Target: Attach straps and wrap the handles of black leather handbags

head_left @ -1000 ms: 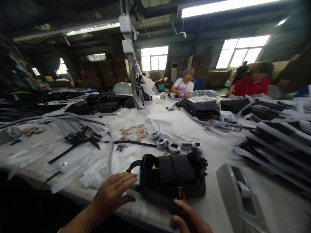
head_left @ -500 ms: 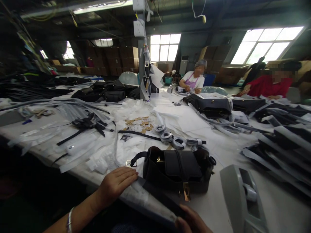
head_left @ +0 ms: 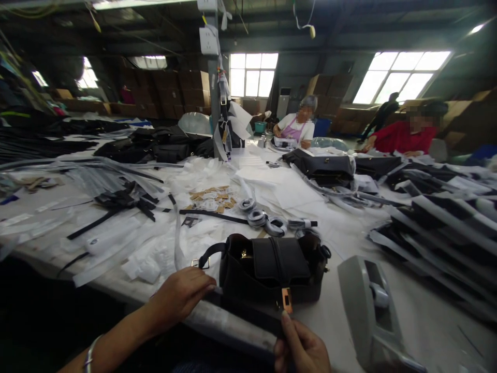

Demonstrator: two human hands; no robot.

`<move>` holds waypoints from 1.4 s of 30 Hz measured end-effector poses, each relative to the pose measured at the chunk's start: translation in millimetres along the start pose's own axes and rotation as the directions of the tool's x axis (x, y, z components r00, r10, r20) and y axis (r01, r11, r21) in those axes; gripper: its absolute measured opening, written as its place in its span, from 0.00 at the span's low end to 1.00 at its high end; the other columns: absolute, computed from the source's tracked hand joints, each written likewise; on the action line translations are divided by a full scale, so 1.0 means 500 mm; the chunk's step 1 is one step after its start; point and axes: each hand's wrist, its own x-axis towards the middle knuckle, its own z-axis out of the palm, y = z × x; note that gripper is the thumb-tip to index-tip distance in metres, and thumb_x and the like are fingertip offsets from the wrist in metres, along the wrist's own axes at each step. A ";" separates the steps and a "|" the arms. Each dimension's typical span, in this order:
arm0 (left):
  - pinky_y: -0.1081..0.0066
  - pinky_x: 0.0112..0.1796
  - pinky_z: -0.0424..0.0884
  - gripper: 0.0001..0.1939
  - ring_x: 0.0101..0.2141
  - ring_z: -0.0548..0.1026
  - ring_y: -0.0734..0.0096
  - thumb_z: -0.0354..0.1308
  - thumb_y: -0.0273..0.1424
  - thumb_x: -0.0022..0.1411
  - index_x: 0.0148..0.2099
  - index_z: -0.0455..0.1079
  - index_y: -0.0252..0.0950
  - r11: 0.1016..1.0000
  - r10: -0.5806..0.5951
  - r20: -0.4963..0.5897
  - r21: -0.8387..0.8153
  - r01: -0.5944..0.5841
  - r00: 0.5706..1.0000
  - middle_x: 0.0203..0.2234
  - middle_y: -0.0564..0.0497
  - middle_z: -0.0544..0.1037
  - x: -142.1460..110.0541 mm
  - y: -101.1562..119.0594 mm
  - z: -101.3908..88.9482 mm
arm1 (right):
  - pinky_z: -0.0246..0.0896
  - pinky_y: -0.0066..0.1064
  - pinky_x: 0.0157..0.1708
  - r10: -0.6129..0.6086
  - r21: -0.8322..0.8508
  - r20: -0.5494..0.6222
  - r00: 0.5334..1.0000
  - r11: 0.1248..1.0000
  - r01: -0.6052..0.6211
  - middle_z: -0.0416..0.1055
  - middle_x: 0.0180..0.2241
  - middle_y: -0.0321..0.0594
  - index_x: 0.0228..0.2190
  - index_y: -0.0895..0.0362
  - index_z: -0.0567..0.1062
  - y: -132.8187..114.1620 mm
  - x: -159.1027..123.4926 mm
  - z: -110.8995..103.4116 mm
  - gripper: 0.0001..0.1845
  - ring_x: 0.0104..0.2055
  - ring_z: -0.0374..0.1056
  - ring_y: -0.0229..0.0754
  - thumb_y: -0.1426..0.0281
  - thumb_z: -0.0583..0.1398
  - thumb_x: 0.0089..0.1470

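Note:
A black handbag (head_left: 240,285) stands on the worktable near its front edge, its top open and a gold clasp (head_left: 286,299) hanging at the front. A flat black strap (head_left: 248,317) stretches along the table edge in front of the bag. My left hand (head_left: 182,292) is closed over the strap's left end, beside the bag's short buckled strap (head_left: 212,253). At the other end, my right hand (head_left: 305,344) pinches the strap between thumb and fingers, with the thumb tip just below the clasp. Its lower fingers are partly hidden.
To the right stands a grey tape dispenser (head_left: 365,305), with stacked black pieces (head_left: 435,243) beyond. Behind the bag lie coiled straps (head_left: 257,217) and tan tags (head_left: 217,197). Plastic scraps (head_left: 147,259) cover the left. Two people sit across the table.
My right hand has risen toward the clasp, showing more of its thumb and fingers. My left hand stays on the strap. The whole view has turned slightly right.

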 end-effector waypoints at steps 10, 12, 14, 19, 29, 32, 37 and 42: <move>0.74 0.35 0.66 0.15 0.31 0.76 0.68 0.45 0.33 0.71 0.36 0.72 0.39 0.996 -0.084 0.188 -0.024 0.091 0.978 0.26 0.52 0.78 0.035 0.030 -0.034 | 0.53 0.18 0.11 0.090 0.095 0.080 0.993 0.991 -0.098 0.67 0.11 0.34 0.15 0.59 0.69 -0.002 0.001 0.004 0.33 0.10 0.62 0.31 0.40 0.63 0.39; 0.74 0.33 0.64 0.16 0.30 0.76 0.68 0.44 0.34 0.71 0.34 0.70 0.39 0.995 -0.077 0.265 -0.037 0.090 0.961 0.26 0.52 0.78 0.045 0.053 -0.038 | 0.52 0.18 0.12 0.036 0.029 0.075 0.997 0.999 -0.038 0.66 0.10 0.35 0.14 0.59 0.69 -0.006 -0.001 0.011 0.33 0.10 0.62 0.31 0.40 0.62 0.42; 0.74 0.31 0.62 0.17 0.29 0.76 0.69 0.44 0.34 0.71 0.33 0.69 0.39 0.994 -0.065 0.337 -0.062 0.091 0.939 0.25 0.53 0.77 0.060 0.082 -0.040 | 0.52 0.18 0.12 -0.030 -0.034 0.089 0.996 0.999 0.033 0.66 0.10 0.35 0.14 0.58 0.69 -0.013 -0.003 0.021 0.32 0.10 0.62 0.31 0.42 0.61 0.45; 0.77 0.30 0.62 0.16 0.29 0.76 0.72 0.44 0.34 0.71 0.35 0.70 0.39 0.972 -0.038 0.405 -0.197 0.128 0.913 0.27 0.54 0.78 0.105 0.141 -0.031 | 0.53 0.18 0.12 -0.168 -0.054 0.165 0.972 0.982 0.179 0.69 0.11 0.36 0.16 0.58 0.69 -0.044 0.000 0.040 0.30 0.11 0.64 0.32 0.45 0.60 0.50; 0.75 0.43 0.67 0.13 0.41 0.76 0.67 0.61 0.32 0.60 0.49 0.72 0.44 0.875 -0.029 0.264 -0.459 0.152 0.964 0.40 0.55 0.81 0.212 0.200 -0.031 | 0.59 0.20 0.14 -0.297 0.115 0.090 0.950 0.951 0.287 0.71 0.15 0.36 0.21 0.59 0.73 -0.128 0.011 -0.032 0.25 0.13 0.67 0.35 0.49 0.63 0.50; 0.74 0.41 0.68 0.14 0.39 0.77 0.67 0.59 0.36 0.63 0.50 0.74 0.44 0.894 0.026 0.249 -0.439 0.088 0.968 0.39 0.53 0.81 0.257 0.201 -0.035 | 0.61 0.21 0.15 -0.352 0.101 0.013 0.936 0.932 0.349 0.71 0.15 0.36 0.21 0.59 0.73 -0.159 0.022 -0.066 0.24 0.14 0.67 0.35 0.50 0.63 0.51; 0.73 0.37 0.68 0.13 0.35 0.76 0.66 0.55 0.39 0.64 0.40 0.77 0.37 0.932 -0.010 0.254 -0.349 0.101 0.967 0.33 0.51 0.81 0.341 0.186 -0.043 | 0.66 0.26 0.20 -0.434 0.037 -0.256 0.864 0.888 0.458 0.72 0.19 0.37 0.26 0.58 0.75 -0.180 0.076 -0.122 0.23 0.19 0.70 0.39 0.50 0.59 0.55; 0.73 0.35 0.67 0.13 0.32 0.75 0.67 0.52 0.37 0.64 0.41 0.75 0.37 0.935 -0.009 0.279 -0.339 0.107 0.960 0.29 0.53 0.78 0.409 0.182 -0.038 | 0.59 0.46 0.57 -0.658 -0.295 -0.360 0.661 0.753 0.589 0.73 0.51 0.47 0.49 0.54 0.74 -0.164 0.153 -0.157 0.21 0.55 0.67 0.52 0.57 0.54 0.60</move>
